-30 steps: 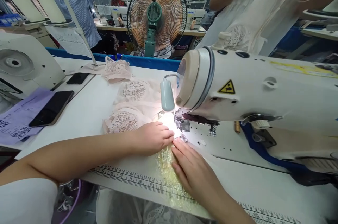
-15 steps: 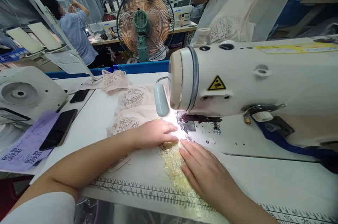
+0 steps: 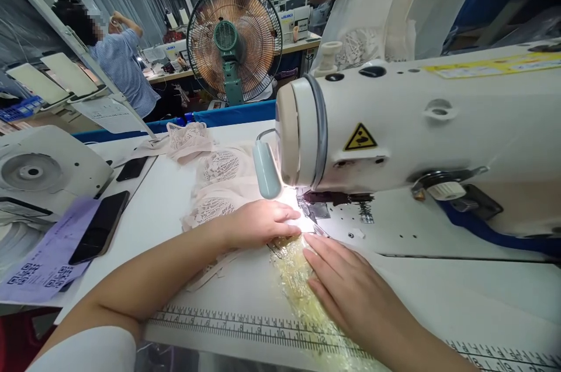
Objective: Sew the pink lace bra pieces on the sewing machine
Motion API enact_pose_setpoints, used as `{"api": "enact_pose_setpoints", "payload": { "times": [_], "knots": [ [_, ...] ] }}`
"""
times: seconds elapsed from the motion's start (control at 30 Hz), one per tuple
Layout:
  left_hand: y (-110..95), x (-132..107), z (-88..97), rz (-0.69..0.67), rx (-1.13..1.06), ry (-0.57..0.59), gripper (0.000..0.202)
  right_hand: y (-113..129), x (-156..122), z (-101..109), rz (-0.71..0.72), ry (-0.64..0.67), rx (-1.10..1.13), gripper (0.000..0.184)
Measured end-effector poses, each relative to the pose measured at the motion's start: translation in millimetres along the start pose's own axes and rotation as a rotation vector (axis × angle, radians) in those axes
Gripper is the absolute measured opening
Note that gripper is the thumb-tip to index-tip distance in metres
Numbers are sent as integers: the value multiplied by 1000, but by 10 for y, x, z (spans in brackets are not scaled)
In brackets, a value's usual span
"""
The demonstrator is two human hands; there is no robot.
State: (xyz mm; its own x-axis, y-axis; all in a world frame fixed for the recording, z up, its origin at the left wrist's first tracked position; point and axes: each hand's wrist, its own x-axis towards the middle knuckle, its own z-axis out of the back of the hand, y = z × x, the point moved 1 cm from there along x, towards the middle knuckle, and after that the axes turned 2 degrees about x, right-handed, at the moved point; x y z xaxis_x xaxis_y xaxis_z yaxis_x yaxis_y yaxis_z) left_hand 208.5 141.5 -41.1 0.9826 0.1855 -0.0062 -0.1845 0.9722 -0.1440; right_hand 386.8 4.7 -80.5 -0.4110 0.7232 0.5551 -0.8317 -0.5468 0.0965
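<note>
Beside the lit needle area of a white sewing machine [image 3: 407, 109], my left hand [image 3: 260, 223] lies flat, thumb apart from the stretched fingers. It rests at the top end of a shiny, crinkled, yellowish see-through strip [image 3: 291, 278]. My right hand [image 3: 346, 281] lies on the strip's right side, fingers extended towards the presser foot, their tips close to my left thumb. The strip runs down over the table's front edge. Pale pink lace cup pieces [image 3: 214, 207] lie behind my left wrist. What is directly under my left fingers is hidden by glare.
A small grey-green lamp [image 3: 266, 170] hangs by the machine head. A printed ruler [image 3: 245, 325] follows the table's front edge. On the left lie a phone [image 3: 100, 227], a purple paper [image 3: 44, 261] and another machine [image 3: 48, 167]. A fan [image 3: 234, 39] and two people are beyond.
The camera view has shifted and tilted slightly. Both hands keep nearly the same place by the needle area, and the strip lies much as before.
</note>
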Motion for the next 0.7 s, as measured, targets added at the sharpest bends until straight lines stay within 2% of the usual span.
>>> {"api": "enact_pose_setpoints", "payload": {
  "times": [0.43, 0.7],
  "knots": [
    [74, -22, 79, 43, 49, 28, 29, 1, -2, 7, -21, 11, 49, 29],
    [158, 18, 58, 12, 58, -23, 30, 10, -9, 4, -23, 8, 55, 29]
  ]
}}
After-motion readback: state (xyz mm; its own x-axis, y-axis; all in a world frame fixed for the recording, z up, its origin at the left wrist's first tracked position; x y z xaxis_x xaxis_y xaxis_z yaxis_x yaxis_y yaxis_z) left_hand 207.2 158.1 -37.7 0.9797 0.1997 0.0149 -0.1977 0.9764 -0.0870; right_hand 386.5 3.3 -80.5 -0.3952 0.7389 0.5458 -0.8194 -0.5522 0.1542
